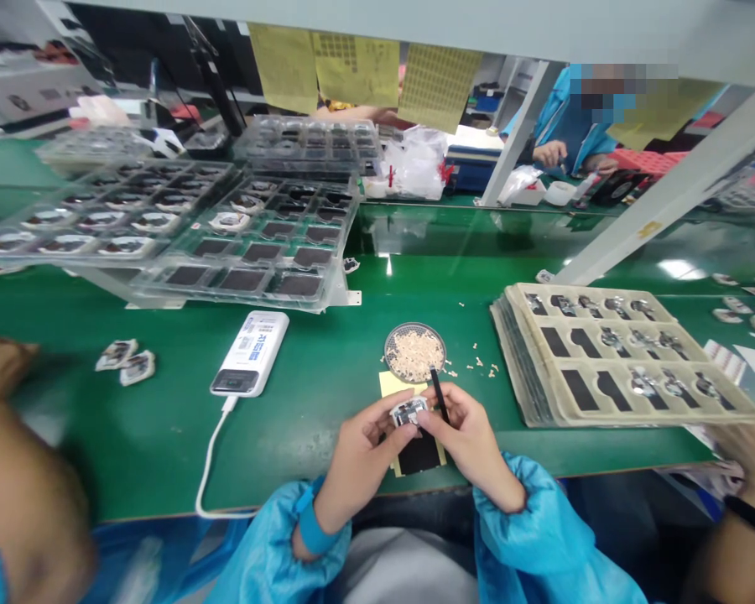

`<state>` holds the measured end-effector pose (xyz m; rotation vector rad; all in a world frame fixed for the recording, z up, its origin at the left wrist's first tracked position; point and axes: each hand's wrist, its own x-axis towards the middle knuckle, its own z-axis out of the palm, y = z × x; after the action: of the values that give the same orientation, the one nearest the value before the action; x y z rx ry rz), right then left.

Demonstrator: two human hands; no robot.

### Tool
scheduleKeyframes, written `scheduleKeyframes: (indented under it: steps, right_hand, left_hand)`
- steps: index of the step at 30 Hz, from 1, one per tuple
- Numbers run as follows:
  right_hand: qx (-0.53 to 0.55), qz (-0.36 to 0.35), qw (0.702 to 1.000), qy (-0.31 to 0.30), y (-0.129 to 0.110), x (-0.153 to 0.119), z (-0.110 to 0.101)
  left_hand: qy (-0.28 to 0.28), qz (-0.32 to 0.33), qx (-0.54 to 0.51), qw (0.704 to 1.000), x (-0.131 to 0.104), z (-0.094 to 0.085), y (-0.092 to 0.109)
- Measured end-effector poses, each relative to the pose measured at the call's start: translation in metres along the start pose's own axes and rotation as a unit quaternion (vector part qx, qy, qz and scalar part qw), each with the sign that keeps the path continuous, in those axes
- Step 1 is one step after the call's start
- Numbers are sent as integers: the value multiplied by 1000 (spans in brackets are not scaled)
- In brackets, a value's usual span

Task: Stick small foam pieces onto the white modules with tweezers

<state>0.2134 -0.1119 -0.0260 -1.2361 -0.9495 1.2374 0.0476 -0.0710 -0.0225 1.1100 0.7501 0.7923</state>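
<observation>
Between the fingers and thumb of my left hand point(360, 449) is a small white-rimmed electronic module point(408, 410) with metal and dark parts on its face. My right hand point(469, 432) is closed around a slim black stick-like tool point(439, 394), which points up and away. Its thumb presses on the module's right side. Just beyond my fingers, a round dish point(415, 351) holds many tiny beige pieces, some of them spilled to its right. Under my hands lies a black pad point(420, 455) with yellow edges.
To the right is a stack of cream trays point(629, 361) with metal parts. Clear trays point(252, 252) stand raised at the left. A white power bank point(250, 352) with a cable and two loose modules point(126, 361) lie nearby. Other people's arms show at both sides; one person sits opposite.
</observation>
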Motion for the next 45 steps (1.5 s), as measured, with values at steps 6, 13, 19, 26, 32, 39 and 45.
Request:
scheduleKeyframes:
  steps: [6, 13, 19, 26, 32, 39, 45]
  right_hand:
    - [-1, 7, 1000, 2, 0, -2, 1]
    - [6, -5, 1000, 23, 0, -3, 6]
    - [27, -18, 999, -13, -1, 1, 1]
    - [-8, -6, 1000, 18, 4, 1, 2]
    - [-8, -2, 1000, -2, 7, 7, 6]
    - [4, -32, 999, 35, 0, 12, 9]
    - [29, -27, 997, 61, 16, 11, 14]
  left_hand:
    - [6, -14, 2, 1000, -3, -1, -1]
    - [38, -2, 18, 999, -6, 4, 1]
    - [43, -9, 3, 999, -9, 6, -3]
    - [53, -5, 10, 999, -5, 9, -3]
    - [64, 67, 77, 993, -4, 16, -1]
    - [99, 45, 179, 978, -1, 17, -3]
    - [129, 53, 203, 969, 1, 18, 0]
